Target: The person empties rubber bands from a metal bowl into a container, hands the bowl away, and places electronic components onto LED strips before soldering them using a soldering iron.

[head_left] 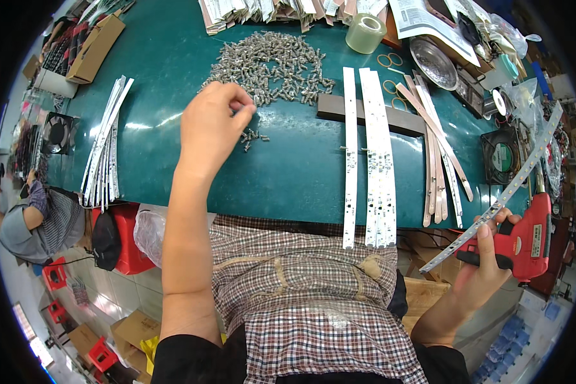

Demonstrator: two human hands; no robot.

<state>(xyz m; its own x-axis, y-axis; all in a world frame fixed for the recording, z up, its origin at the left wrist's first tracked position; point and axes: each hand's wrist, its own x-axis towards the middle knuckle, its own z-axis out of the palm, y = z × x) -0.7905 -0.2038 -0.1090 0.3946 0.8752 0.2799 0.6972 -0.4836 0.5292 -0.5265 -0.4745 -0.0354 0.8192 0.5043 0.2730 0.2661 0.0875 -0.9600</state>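
The left hand (211, 125), in the upper middle of the frame, has its fingertips pinched together over the green tabletop (288, 173); whether a screw sits between them cannot be told, since the fingers hide the spot. Just below and right of the fingertips lies a small loose cluster of short metal screws (253, 136), and above them spreads the large heap of screws (272, 67), dull silver and grainy against the glossy surface. At the lower right of the frame, the right hand (486, 256) is closed around the grip of a red electric screwdriver (525, 237) with black trim, and the same hand also holds a long thin white strip (493, 211) dotted with small components, which runs diagonally up toward the right edge. In the middle right, several flat white strips (377, 160) lie side by side across a dark rectangular bar (371, 115), their ends overhanging the table's near edge. Beside them, further right, lies a fan of narrow tan strips (438, 166). Another bundle of pale strips (105, 147) lies at the left of the table, and a roll of clear tape (366, 32) stands at the top.
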